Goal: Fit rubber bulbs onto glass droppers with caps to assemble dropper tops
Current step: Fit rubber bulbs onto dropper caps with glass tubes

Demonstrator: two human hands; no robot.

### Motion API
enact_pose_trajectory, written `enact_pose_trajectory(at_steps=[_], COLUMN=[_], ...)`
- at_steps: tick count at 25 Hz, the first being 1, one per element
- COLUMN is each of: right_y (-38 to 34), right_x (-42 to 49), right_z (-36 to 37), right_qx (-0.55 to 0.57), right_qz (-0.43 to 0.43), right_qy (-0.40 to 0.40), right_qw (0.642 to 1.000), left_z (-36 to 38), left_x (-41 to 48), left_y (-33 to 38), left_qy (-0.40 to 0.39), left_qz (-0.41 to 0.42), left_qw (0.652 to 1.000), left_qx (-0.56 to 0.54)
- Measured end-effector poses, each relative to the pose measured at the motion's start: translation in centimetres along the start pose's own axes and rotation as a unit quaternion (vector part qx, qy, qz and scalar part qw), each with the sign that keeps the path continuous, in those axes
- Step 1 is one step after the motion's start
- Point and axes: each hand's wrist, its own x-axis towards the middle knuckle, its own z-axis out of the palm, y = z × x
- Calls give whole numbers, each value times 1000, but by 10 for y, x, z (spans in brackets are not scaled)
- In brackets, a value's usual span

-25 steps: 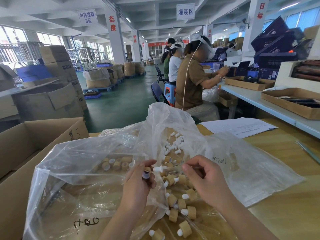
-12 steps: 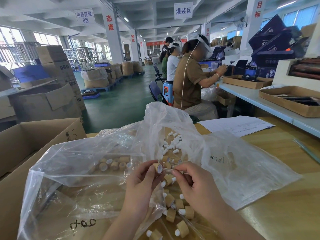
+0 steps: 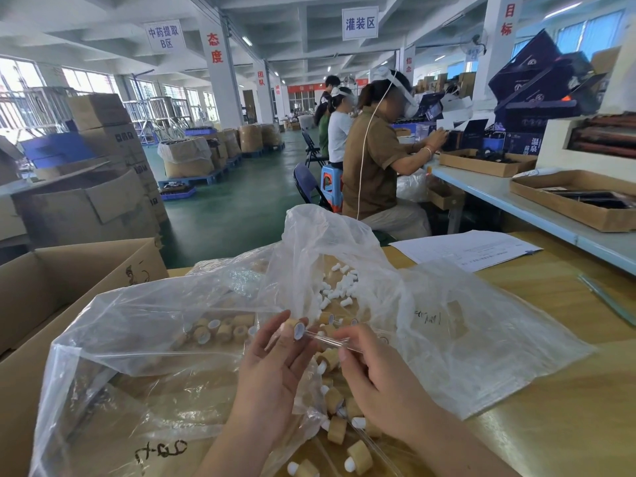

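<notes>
Tops and their parts lie on our bag (image 3: pixel 481 339): finished tops (image 3: pixel 359 456) heaped by our wrists, bare caps (image 3: pixel 225 332) to the left, white bulbs (image 3: pixel 339 287) farther off. We judge that much is left to do. Our left hand (image 3: pixel 272 383) pinches 1 cap (image 3: pixel 292 327), and our right hand (image 3: pixel 382 390) pinches a glass tube (image 3: pixel 323 338) whose end meets the cap's mouth. We cannot tell whether it is seated.
</notes>
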Motion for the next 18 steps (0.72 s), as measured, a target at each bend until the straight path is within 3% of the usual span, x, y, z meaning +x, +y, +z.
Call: enact_pose_trajectory(at_steps=[6,13,18], right_y=[0,-4,-5], right_x=[0,1,-2], right_z=[-1,-1,5], right_qx=[-32,-25,-99], right_qz=[13,-21,-24], right_qy=[6,107,109], right_qw=[999,994,989], left_z=[-2,-4,0], left_x=[4,3,-1], left_y=[0,3,2], left_qy=[23,-25,-43], left_qz=[-43,-54,-47], left_qw=[999,998,998], left_qx=[-13,-28,-1])
